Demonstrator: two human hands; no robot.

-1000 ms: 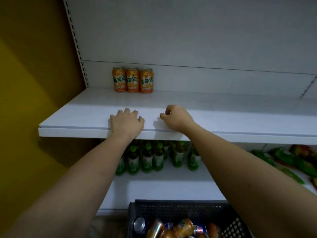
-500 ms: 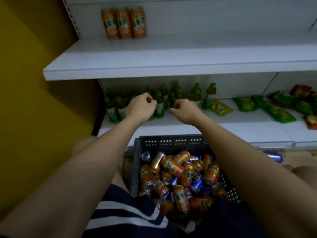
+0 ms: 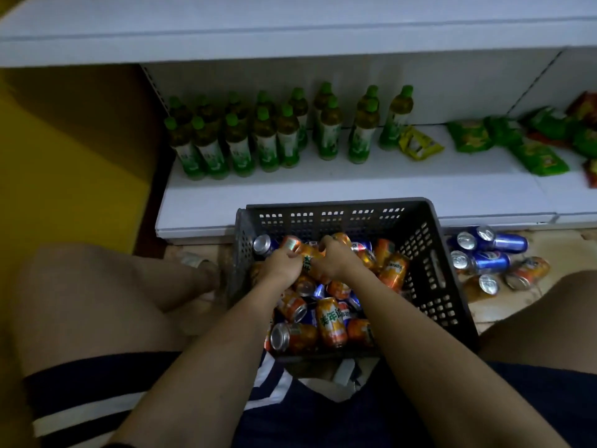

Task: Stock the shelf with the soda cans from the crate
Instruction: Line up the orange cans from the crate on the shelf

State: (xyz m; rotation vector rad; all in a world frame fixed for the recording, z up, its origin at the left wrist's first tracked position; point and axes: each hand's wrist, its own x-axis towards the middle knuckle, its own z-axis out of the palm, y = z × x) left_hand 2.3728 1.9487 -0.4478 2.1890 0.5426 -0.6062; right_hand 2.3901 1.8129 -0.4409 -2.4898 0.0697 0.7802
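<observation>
Change: both hands dropped from the shelf (image 3: 290, 27) into the crate (image 3: 429, 240).
Left hand (image 3: 280, 266): fingers gripping an orange soda can (image 3: 298, 246).
Right hand (image 3: 332, 260): fingers curled on the same can, it seems.
Meaning: next restock pickup under way.

Orange can (image 3: 332, 321) reads, perhaps, "美年达".

Small retail shop, grocery/convenience type. White metal gondola shelving (image 3: 323, 195) with a slotted upright at its back left. On its lower shelf: rows of green-capped tea bottles (image 3: 268, 140), snack bags (image 3: 536, 156) to their right. Grey perforated plastic crate (image 3: 429, 253) of soda cans on the floor in front of the shelving, loose cans (image 3: 491, 253) right of the crate.
</observation>
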